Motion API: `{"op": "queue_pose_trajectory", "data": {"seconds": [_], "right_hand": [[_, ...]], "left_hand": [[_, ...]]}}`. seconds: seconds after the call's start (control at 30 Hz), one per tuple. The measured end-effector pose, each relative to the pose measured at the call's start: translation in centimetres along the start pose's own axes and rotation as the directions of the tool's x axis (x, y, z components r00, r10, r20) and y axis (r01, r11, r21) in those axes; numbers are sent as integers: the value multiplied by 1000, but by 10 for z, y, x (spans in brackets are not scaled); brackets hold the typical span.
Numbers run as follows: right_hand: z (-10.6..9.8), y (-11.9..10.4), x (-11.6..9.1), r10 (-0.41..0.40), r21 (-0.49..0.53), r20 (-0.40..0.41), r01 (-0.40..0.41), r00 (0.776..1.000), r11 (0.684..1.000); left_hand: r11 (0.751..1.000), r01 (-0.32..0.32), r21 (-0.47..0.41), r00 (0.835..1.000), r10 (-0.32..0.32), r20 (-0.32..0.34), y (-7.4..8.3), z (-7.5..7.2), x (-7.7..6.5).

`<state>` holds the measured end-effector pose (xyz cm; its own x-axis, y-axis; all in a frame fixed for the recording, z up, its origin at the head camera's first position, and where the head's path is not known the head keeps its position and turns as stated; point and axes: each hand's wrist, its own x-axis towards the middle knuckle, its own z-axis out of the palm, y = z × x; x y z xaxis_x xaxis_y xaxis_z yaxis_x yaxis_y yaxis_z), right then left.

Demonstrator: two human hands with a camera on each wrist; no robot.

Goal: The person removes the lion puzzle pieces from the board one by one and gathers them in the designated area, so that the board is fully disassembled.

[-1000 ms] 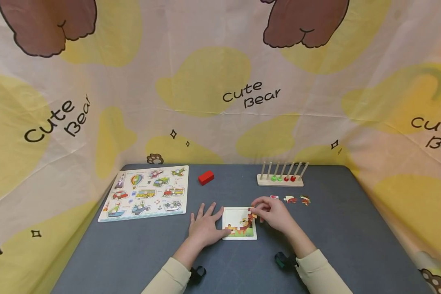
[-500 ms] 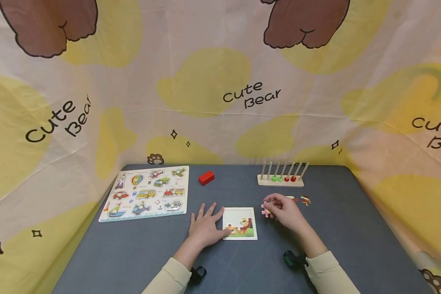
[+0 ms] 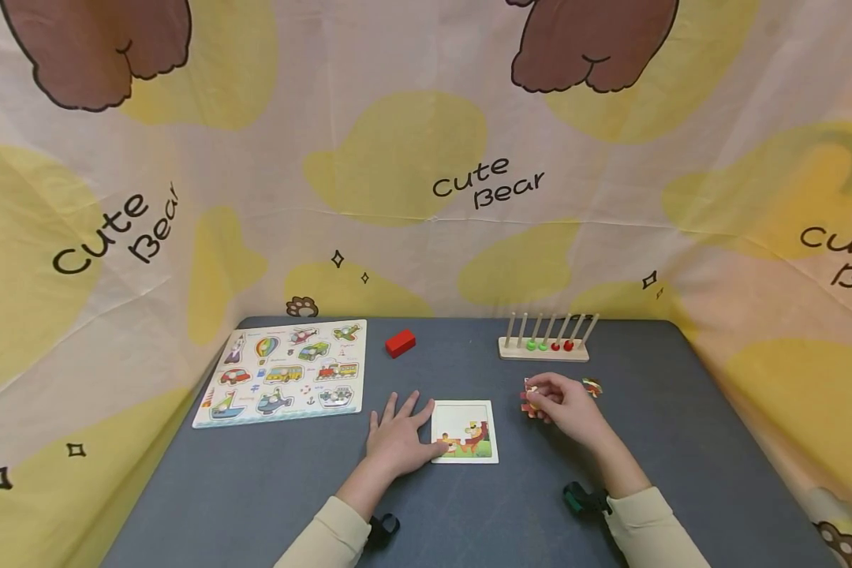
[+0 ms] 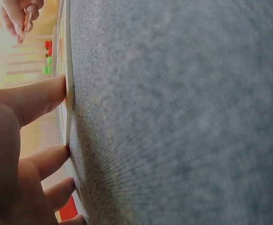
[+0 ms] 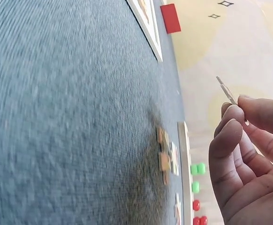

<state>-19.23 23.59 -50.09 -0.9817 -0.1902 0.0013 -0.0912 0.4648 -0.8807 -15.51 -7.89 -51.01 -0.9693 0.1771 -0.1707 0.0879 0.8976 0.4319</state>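
Note:
In the head view, my left hand (image 3: 399, 443) lies with fingers spread, thumb and index finger touching the left side of a small white-framed puzzle board (image 3: 457, 414). Its lower part has pieces with an animal picture; the upper part shows bare white. Right of the board, my right hand (image 3: 571, 410) pinches a jigsaw puzzle piece (image 5: 226, 93), seen edge-on in the right wrist view, between thumb and fingers above the table. Below it lie loose puzzle pieces (image 5: 164, 152). Another loose puzzle piece (image 3: 592, 386) lies just beyond this hand, which partly hides the others.
A large vehicle-picture board (image 3: 280, 375) lies at the back left, with a red block (image 3: 401, 343) beside it. At the back right stands a wooden peg rack (image 3: 543, 353) with green and red beads. A printed cloth (image 3: 397, 158) hangs behind the grey table.
My right hand has moved right, away from the board's upper right corner, carrying a puzzle piece towards the loose pieces. My left hand stays on the board.

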Motion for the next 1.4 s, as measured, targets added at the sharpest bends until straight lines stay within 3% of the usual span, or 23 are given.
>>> {"op": "queue_pose_trajectory", "data": {"seconds": [0.9,1.17,1.4], "right_hand": [[-30,20,-14,29,-52,-97,-34,995,998],[-38,26,-16,50,-66,-92,-57,995,996],[-42,31,-15,50,-156,-78,-62,996,986]], "left_hand": [[1000,-5,0,1000,5,-6,0,0,-2],[1000,-7,-4,1000,7,-6,0,-2,-3],[1000,-6,-3,1000,6,2,0,-3,-3]]}}
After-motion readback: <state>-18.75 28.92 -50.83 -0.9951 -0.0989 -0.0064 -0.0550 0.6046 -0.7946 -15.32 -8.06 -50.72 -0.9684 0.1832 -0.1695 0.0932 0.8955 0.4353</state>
